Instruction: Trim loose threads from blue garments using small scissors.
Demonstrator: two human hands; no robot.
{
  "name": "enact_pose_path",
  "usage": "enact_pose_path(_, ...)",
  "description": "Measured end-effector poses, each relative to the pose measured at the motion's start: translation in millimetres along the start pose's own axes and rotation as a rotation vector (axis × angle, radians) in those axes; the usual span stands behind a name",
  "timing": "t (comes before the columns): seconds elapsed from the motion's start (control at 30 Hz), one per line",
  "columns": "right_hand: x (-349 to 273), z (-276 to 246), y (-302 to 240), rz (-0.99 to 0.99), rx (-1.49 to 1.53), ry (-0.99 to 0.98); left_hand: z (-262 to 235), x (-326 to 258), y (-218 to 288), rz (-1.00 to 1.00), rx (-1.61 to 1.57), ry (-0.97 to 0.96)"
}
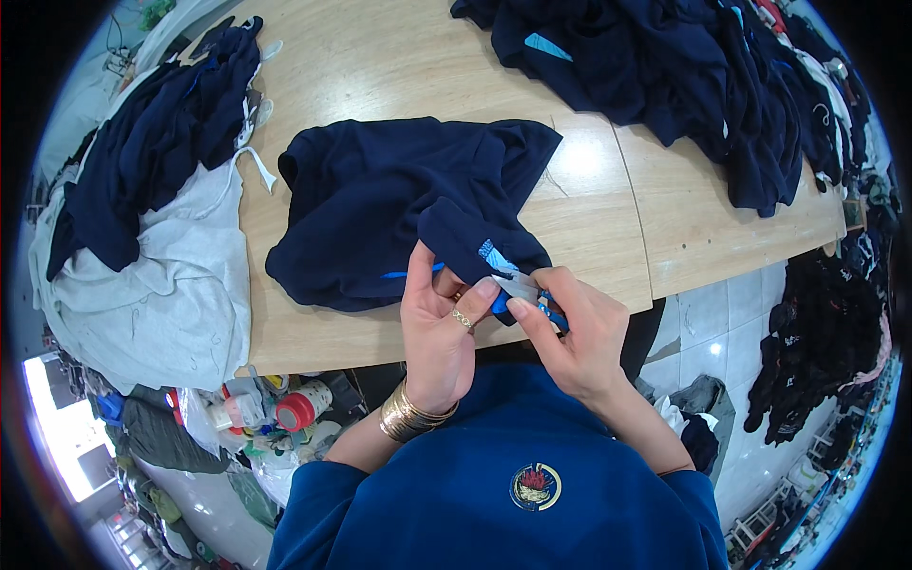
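Note:
A dark navy garment [399, 195] lies crumpled on the wooden table [380, 57] in front of me. My left hand [437, 328], with a ring and gold bangles, pinches the garment's near edge by a light blue patch [494, 255]. My right hand [570, 332] holds a small blue-handled cutter [551, 312] against a white tag [518, 283] at that same edge. Both hands meet at the table's front edge.
A pile of navy and white garments [142, 218] covers the table's left side. Another heap of navy clothes [703, 76] lies at the back right. Bottles and clutter [275, 413] sit below the table on the left; black clothing [826, 342] hangs at right.

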State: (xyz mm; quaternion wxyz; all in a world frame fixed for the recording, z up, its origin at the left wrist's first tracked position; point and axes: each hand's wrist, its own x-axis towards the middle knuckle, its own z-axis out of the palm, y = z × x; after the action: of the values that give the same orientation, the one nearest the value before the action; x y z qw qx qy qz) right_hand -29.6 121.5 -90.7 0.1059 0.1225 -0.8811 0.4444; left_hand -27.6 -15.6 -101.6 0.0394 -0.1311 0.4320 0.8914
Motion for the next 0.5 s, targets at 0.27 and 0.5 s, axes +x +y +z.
enact_pose_path(0.27,1.2,0.3,1.1,-0.027,-0.025,-0.001,-3.0,1.8,-1.4,0.026,0.036,0.011)
enact_pose_path(0.5,2.6,-5.2,2.7,0.006,0.012,-0.024,-2.2,1.9,1.3,0.062,0.052,-0.002)
